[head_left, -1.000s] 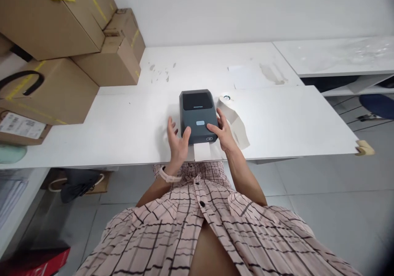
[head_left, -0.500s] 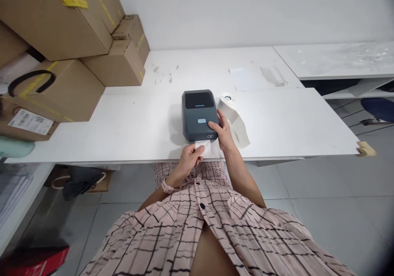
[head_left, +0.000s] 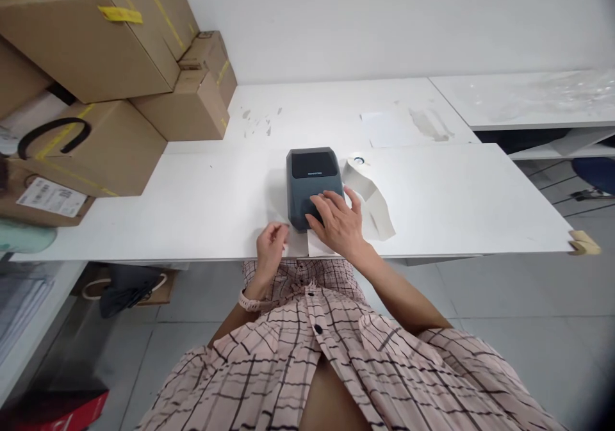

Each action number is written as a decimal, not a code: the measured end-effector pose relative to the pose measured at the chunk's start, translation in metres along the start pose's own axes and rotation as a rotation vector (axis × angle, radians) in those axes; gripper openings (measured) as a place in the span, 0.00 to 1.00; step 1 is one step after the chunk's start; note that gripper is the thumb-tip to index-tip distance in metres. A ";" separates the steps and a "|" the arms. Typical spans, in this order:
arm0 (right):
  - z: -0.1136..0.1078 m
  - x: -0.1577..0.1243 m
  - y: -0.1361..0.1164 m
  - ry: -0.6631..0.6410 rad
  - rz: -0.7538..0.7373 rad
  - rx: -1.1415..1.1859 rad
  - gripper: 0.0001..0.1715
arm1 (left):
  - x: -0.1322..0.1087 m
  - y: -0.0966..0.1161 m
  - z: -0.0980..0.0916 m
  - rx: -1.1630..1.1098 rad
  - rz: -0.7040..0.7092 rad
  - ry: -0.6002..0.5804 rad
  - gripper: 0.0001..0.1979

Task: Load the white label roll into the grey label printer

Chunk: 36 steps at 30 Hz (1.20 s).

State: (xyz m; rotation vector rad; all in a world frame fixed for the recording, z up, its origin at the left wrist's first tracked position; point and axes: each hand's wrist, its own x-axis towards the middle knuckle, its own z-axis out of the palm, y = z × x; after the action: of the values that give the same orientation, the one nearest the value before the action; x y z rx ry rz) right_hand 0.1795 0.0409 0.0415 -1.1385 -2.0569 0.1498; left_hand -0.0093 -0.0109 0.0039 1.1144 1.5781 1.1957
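Note:
A dark grey label printer (head_left: 298, 191) sits near the front edge of the white table, its dark window facing up. My right hand (head_left: 340, 226) lies over the printer's front part, fingers spread, covering the button area. A strip of white label paper (head_left: 317, 245) sticks out from the printer's front, partly under that hand. Just left of the printer's front corner is my left hand (head_left: 271, 244), its fingers curled together and apart from the paper, with nothing visible in them. Behind the printer, a label roll (head_left: 359, 161) trails a loose paper strip (head_left: 377, 210) along its right side.
Several cardboard boxes (head_left: 144, 53) are stacked on the left of the table (head_left: 216, 219). A flat white sheet (head_left: 382, 129) lies toward the back right. A tan corner guard (head_left: 585, 242) sits on the table's right corner, and a blue stool (head_left: 596, 173) stands beyond.
My left hand has let go of the label paper and moved left. My right hand has shifted from the printer's right side onto its top front, fingers now spread.

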 end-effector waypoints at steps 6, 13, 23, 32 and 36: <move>-0.007 -0.006 0.009 -0.023 0.063 0.171 0.18 | 0.010 0.021 0.023 -0.025 0.241 -0.072 0.35; 0.002 -0.050 0.033 0.198 0.490 0.726 0.34 | 0.008 0.017 0.029 -0.082 0.243 -0.101 0.39; -0.018 0.050 0.048 0.235 0.272 0.625 0.41 | 0.091 0.074 0.020 -0.142 0.486 -0.065 0.36; -0.006 0.153 0.088 0.270 0.114 0.303 0.45 | 0.125 0.030 0.044 0.073 0.080 -0.079 0.46; -0.010 0.165 0.093 0.197 0.116 0.031 0.43 | 0.119 0.036 0.044 0.197 0.036 -0.081 0.48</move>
State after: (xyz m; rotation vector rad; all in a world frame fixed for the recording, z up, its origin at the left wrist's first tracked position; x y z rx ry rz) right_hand 0.1983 0.2201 0.1011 -1.2052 -1.8113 0.1208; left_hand 0.0088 0.1185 0.0177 1.3055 1.6454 1.0210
